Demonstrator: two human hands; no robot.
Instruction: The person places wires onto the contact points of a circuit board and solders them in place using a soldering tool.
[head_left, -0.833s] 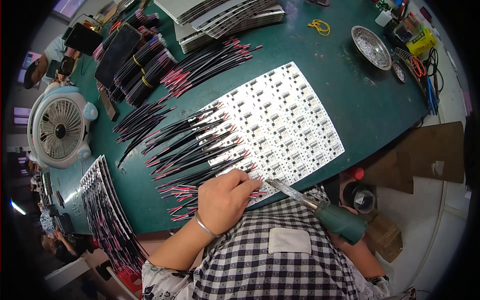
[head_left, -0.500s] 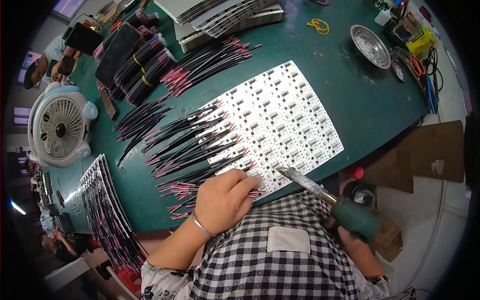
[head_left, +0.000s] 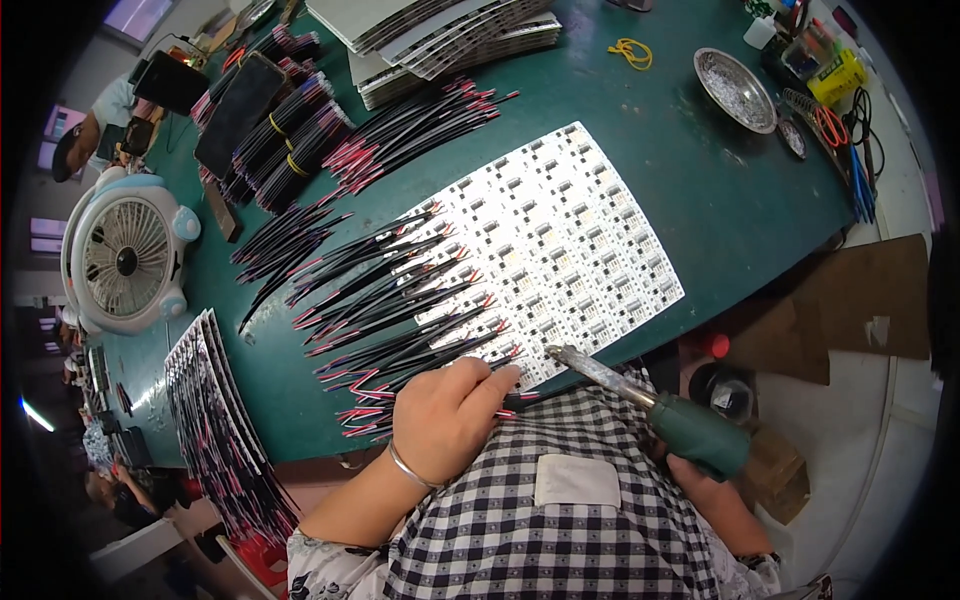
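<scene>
A white circuit board panel with rows of small components lies on the bench. Black and red wires fan out leftward from its left side, their ends on the board. My left hand is closed at the panel's near corner, thumb and index finger pinching wires whose tips stick out past the fingers. A soldering iron with a green handle is in my right hand, partly hidden behind that handle. The iron's tip is over the board's near edge, right of my left fingers.
Stacked panels and bundled wires occupy the far left. A white fan stands at left, above wired panels hanging at the bench edge. A metal bowl and a yellow container sit at far right.
My left hand has shifted slightly down, and wire tips now stick out beyond its fingers past the board's near edge. The soldering iron has moved slightly left and down.
</scene>
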